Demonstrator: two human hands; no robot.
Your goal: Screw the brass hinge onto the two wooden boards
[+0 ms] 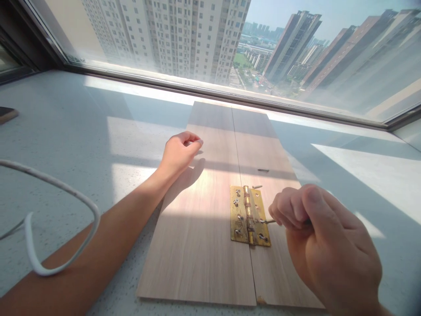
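Observation:
My right hand (324,232) is closed in a fist around a screwdriver (271,221); only its thin shaft shows, its tip at a hole in the right leaf of a brass hinge (247,215). The hinge lies across the seam of two pale wooden boards (204,245). Several screws stick up from its left leaf, and one screw (262,237) sits in the lower right leaf. Another screw (257,187) lies at the hinge's top right edge. My left hand (182,151) is above the left board, thumb and fingers pinched; whatever they hold is hidden.
A dark loose screw (263,170) lies on the right board. The boards rest on a speckled white sill (131,136) below a large window. A white cable (88,206) loops in front of my left forearm. A dark flat object (8,115) is at the far left.

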